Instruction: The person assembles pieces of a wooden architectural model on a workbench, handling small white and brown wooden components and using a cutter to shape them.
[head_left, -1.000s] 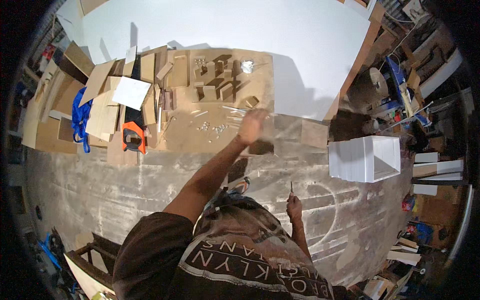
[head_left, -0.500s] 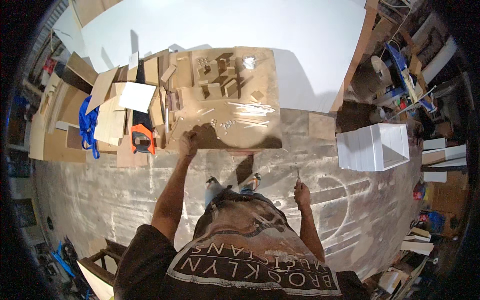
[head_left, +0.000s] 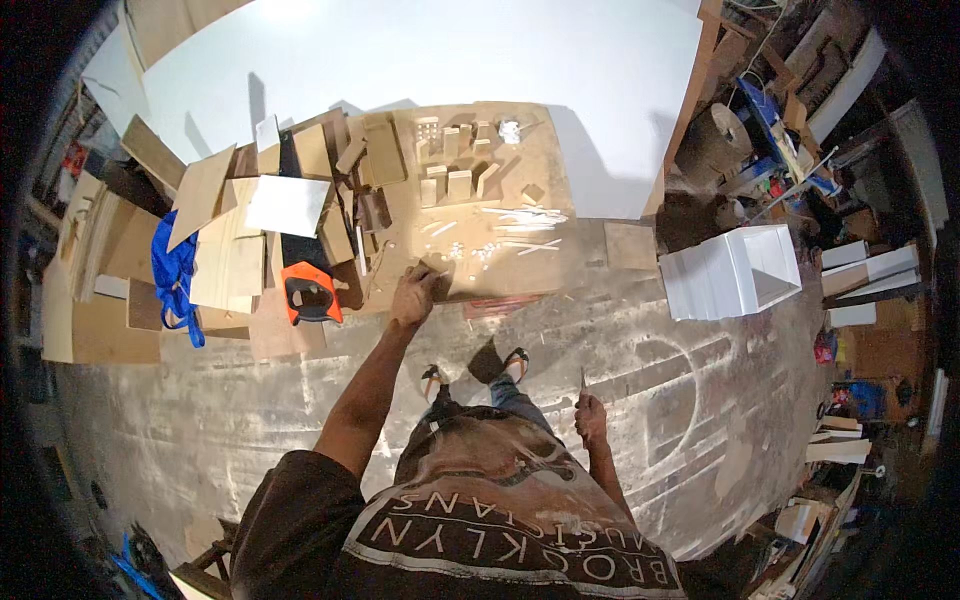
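Note:
My left hand point(head_left: 413, 297) is at the near edge of the brown board point(head_left: 390, 285), its fingers drawn together at the surface. Whether something small is between them is too small to tell. Just beyond lie small white pieces point(head_left: 484, 254) in loose clusters and several thin white sticks point(head_left: 528, 216). Low on the right, away from the board, my right hand point(head_left: 591, 418) is closed around a slim, knife-like tool point(head_left: 583, 380), its thin tip pointing up and away. Small wooden blocks point(head_left: 459, 185) stand in rows farther back on the board.
An orange-handled handsaw point(head_left: 311, 293) lies among wood offcuts point(head_left: 222, 270) on the left, beside a blue bag point(head_left: 173, 265). White panels point(head_left: 420, 50) spread out at the back. A white box point(head_left: 715, 275) stands on the floor to the right. My sandalled feet point(head_left: 516, 364) are below the board.
The view has shifted slightly. My left hand has moved right along the board's near edge, closer to the white pieces. My right hand, still gripping the slim tool, is a little lower.

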